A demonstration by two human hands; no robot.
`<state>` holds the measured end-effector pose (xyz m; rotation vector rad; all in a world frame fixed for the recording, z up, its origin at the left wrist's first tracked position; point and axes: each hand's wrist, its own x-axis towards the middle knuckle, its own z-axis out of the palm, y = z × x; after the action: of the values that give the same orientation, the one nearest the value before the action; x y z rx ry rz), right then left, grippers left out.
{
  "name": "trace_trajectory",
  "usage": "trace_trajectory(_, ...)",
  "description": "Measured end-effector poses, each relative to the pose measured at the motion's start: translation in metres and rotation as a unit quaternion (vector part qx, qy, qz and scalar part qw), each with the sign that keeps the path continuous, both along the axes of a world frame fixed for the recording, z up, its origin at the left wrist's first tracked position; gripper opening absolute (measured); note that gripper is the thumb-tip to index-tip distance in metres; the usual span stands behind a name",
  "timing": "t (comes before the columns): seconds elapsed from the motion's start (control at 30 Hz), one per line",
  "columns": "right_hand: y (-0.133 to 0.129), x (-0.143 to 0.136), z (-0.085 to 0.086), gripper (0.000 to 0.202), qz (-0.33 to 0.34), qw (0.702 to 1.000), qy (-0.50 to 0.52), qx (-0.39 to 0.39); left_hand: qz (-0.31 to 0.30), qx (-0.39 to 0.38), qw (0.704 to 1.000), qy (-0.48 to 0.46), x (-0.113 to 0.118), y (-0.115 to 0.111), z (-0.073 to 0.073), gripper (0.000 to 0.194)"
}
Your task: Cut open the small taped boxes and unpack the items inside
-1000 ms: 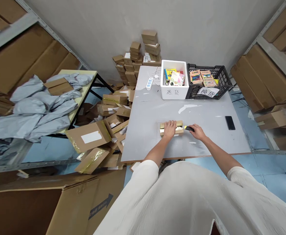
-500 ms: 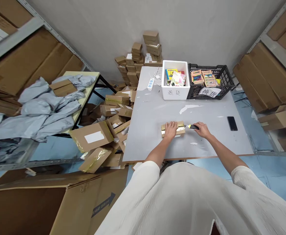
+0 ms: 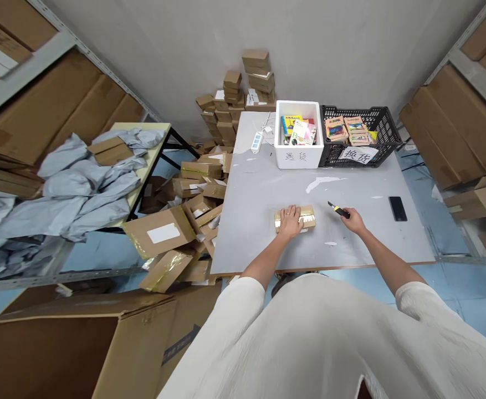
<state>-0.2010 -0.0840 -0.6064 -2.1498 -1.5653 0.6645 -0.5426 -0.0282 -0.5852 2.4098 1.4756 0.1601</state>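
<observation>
A small taped cardboard box (image 3: 308, 216) lies on the grey table (image 3: 246, 233) near its front edge. Over the box's left part is my left hand (image 3: 291, 220), its fingers draped across the top and holding it in place. My right hand (image 3: 353, 220) is closed around the handle of a black and yellow utility knife (image 3: 339, 210). The knife's blade points up and left, apart from the box, above the table. Some of the box's top is hidden under my left hand.
At the table's back stand a white foam box (image 3: 298, 159) and a black crate (image 3: 388, 138) holding small packages. A phone (image 3: 398, 209) lies to the right, a power strip (image 3: 256, 142) at back left. Cardboard boxes (image 3: 159, 233) are heaped left of the table; grey mailing bags (image 3: 66, 216) lie beyond.
My right hand has drawn the knife away from the box to the right, and its blade now angles upward. My left hand stays on the box.
</observation>
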Motion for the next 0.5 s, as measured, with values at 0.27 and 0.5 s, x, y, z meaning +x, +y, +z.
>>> trace_trajectory(0.27, -0.012, 0.001, -0.033, 0.04, -0.006, 0.996, -0.053, -0.076, -0.037, -0.024, 0.999, 0.022, -0.038, -0.012, 0.008, 0.084)
trace_trajectory(0.5, -0.011, 0.003, -0.068, 0.045, -0.071, 0.987, -0.072, -0.123, 0.038, -0.043, 0.995, 0.076, -0.064, -0.026, 0.007, 0.091)
